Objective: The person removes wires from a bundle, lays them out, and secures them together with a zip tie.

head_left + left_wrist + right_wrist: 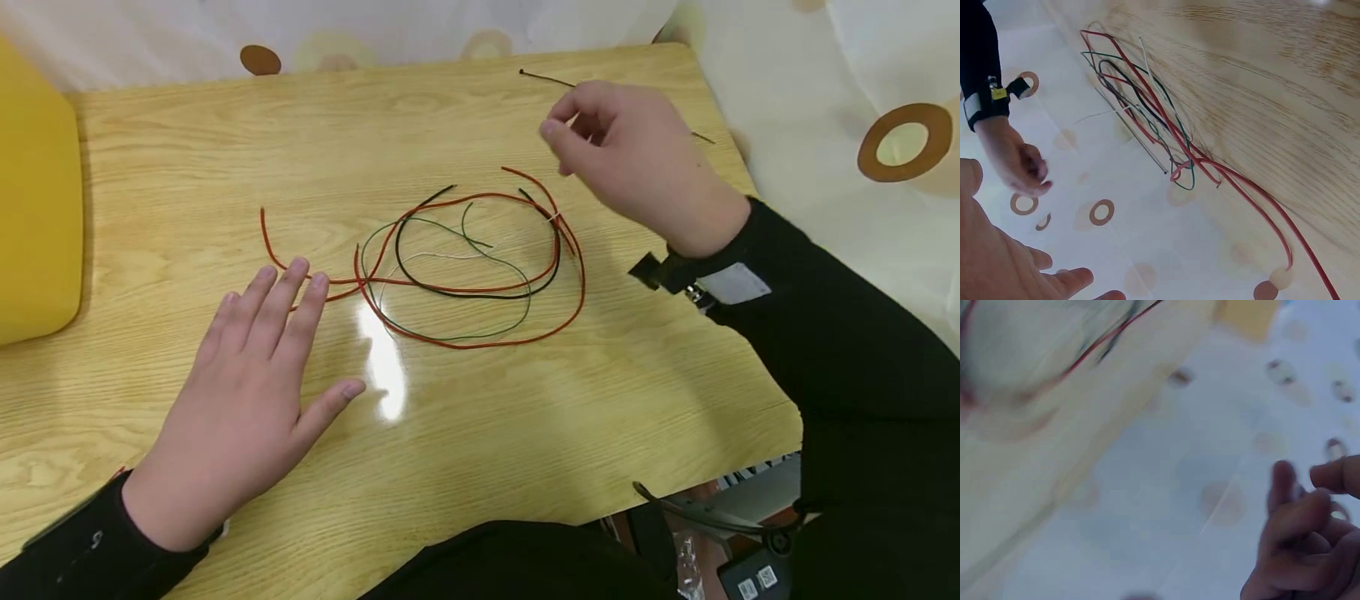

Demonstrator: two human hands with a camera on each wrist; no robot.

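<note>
A loose coil of thin wires [465,250], red, green, black and white, lies on the middle of the wooden table [525,433]. My left hand [255,383] lies flat on the table with straight fingers, and its fingertips touch one end of the red wire [330,282]. My right hand [630,158] hovers above the far right of the table with curled fingers, thumb and forefinger close together; I see nothing between them. A thin black strip [543,78] lies on the table behind that hand. The left wrist view shows the coil [1147,112] and the strip [1141,140].
A yellow object [30,208] sits at the table's left edge. A pale cloth with brown rings [825,83] covers the area beyond the far and right edges. Dark gear [750,567] lies below the near right corner. The right wrist view is blurred.
</note>
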